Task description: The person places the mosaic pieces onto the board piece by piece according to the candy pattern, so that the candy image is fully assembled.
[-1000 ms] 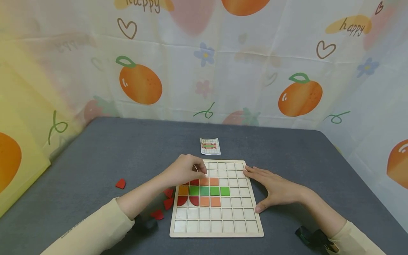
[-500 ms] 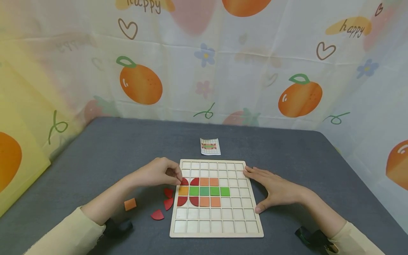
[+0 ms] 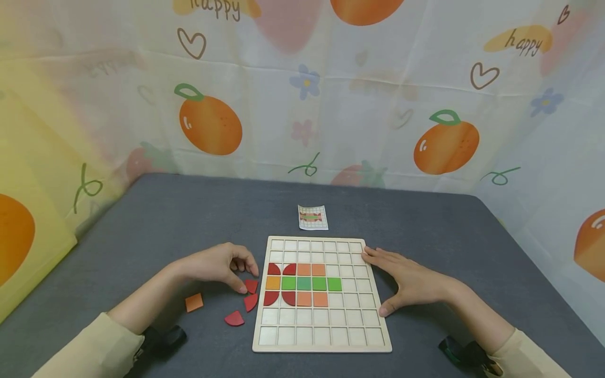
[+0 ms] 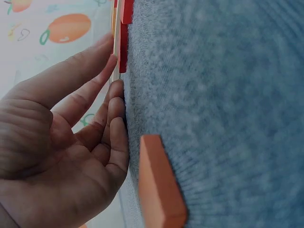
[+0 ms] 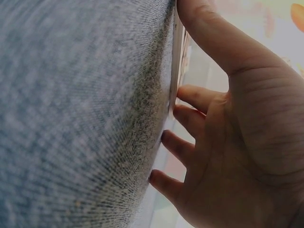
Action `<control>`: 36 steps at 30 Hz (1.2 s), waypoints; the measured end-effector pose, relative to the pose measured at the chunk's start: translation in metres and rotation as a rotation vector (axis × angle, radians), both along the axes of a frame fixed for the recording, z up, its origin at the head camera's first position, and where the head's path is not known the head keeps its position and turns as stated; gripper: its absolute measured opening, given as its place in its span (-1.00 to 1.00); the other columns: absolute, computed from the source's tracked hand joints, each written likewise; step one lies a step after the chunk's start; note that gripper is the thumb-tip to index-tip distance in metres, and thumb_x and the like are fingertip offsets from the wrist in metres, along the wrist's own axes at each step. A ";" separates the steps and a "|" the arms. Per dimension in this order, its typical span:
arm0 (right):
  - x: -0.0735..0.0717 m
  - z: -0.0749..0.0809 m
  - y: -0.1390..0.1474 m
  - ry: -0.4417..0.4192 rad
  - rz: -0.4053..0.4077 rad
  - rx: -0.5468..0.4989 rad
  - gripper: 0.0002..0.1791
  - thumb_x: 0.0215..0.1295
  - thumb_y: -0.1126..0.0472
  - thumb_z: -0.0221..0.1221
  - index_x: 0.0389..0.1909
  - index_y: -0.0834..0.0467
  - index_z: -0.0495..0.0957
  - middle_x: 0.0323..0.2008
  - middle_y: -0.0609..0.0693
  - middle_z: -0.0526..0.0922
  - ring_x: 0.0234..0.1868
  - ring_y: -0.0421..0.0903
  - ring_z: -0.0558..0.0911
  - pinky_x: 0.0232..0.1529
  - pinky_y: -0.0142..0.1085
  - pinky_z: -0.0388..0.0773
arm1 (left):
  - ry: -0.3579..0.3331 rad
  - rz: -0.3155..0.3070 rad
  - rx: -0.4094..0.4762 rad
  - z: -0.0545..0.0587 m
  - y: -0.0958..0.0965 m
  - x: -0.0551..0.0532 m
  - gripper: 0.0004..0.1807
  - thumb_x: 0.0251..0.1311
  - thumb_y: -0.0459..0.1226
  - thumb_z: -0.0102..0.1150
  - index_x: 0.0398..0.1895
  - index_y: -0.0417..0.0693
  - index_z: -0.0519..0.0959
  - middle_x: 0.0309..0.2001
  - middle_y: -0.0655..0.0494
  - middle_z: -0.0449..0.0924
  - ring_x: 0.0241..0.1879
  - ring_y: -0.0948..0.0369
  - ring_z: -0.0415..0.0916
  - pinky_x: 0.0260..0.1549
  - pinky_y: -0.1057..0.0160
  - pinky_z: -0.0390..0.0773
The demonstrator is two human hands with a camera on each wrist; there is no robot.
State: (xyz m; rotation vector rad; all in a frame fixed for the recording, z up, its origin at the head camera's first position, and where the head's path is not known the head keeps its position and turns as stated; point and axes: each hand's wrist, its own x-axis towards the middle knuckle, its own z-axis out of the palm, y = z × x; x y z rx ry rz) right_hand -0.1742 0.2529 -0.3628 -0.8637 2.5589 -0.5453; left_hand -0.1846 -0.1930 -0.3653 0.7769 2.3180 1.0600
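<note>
Fingers (image 3: 248, 258) parted, the left hand (image 3: 222, 265) is at a red tile (image 3: 252, 286); the right hand (image 3: 402, 277), spread, touches the board (image 3: 353, 317).

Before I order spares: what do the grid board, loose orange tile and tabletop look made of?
Grid board: likely matte wood, from its pale tan rim.
Loose orange tile: painted wood or plastic, can't tell; smooth, evenly coloured faces.
Tabletop: seemingly matte fabric; fuzzy, ribbed texture in both wrist views.

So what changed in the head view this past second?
Left hand moved off the pale gridded wooden board, leftward to the loose red flat pieces; none visibly gripped. Right hand stayed at the board's right edge; board and white printed card unmoved.
</note>
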 end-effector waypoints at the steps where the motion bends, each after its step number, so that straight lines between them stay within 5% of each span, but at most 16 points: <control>1: 0.000 0.000 0.000 -0.001 -0.001 -0.001 0.31 -0.12 -0.37 0.41 0.58 0.03 -0.04 0.61 0.05 -0.11 0.59 0.28 -0.07 0.35 0.44 -0.01 | -0.006 -0.005 0.000 -0.001 0.000 0.000 -0.65 -0.07 -0.23 0.52 -0.16 -0.02 0.68 -0.19 0.05 0.62 -0.22 0.22 0.42 -0.21 0.39 0.47; 36: 0.003 0.003 -0.001 0.007 0.006 -0.002 0.31 -0.13 -0.39 0.40 0.57 0.07 -0.02 0.61 0.09 -0.08 0.58 0.30 -0.05 0.36 0.43 -0.01 | 0.041 0.008 -0.050 0.001 0.006 0.001 -0.79 -0.01 -0.19 0.49 -0.40 -0.02 0.62 -0.35 0.15 0.51 -0.31 0.24 0.37 -0.29 0.38 0.39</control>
